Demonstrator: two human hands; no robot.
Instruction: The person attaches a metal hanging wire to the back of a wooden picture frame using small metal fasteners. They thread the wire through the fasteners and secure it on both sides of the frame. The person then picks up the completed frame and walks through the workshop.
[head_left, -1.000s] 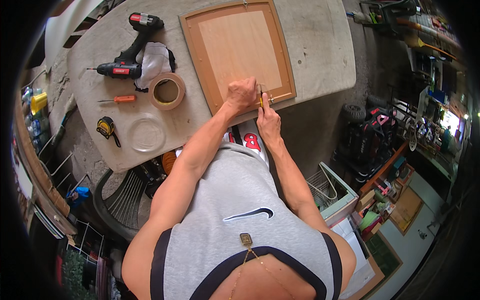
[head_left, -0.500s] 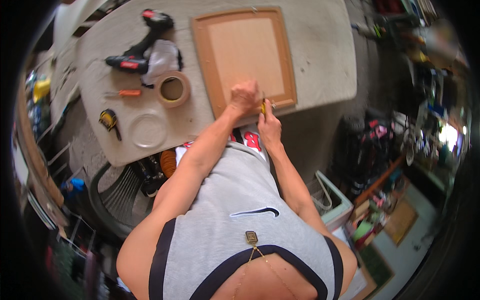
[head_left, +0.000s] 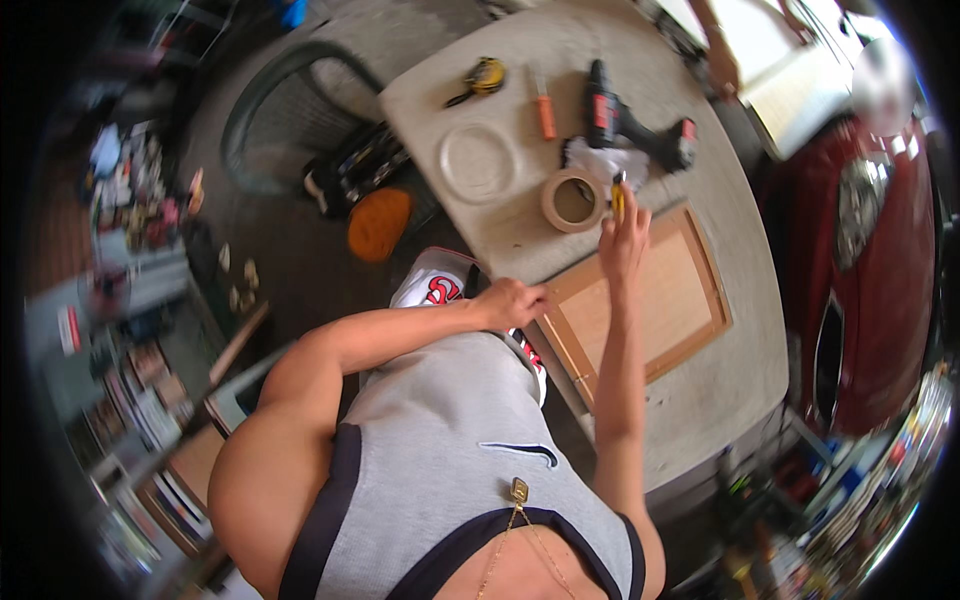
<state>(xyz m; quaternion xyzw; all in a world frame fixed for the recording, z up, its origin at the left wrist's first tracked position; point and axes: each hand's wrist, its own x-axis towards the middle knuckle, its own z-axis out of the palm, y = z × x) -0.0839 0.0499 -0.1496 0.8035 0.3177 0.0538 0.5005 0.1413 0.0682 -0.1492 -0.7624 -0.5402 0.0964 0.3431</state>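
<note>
Head view: my right hand (head_left: 625,240) is closed on a yellow tool (head_left: 619,197) over the table (head_left: 690,430), pointing away from me; my left hand (head_left: 508,303) curls at the picture frame (head_left: 668,300), grip undeterminable. Lying tabletop, the frame looks light, stiff, best held by its rails (head_left: 716,285); long axis away rightward.

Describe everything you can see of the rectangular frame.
The rectangular frame has a brown, wood-looking border around a paler, wood-looking panel. It lies flat on the beige table, slanted in the view, along the edge nearest the person. The left hand is at its left corner, contact unclear; the right forearm passes in front, hiding part.
</note>
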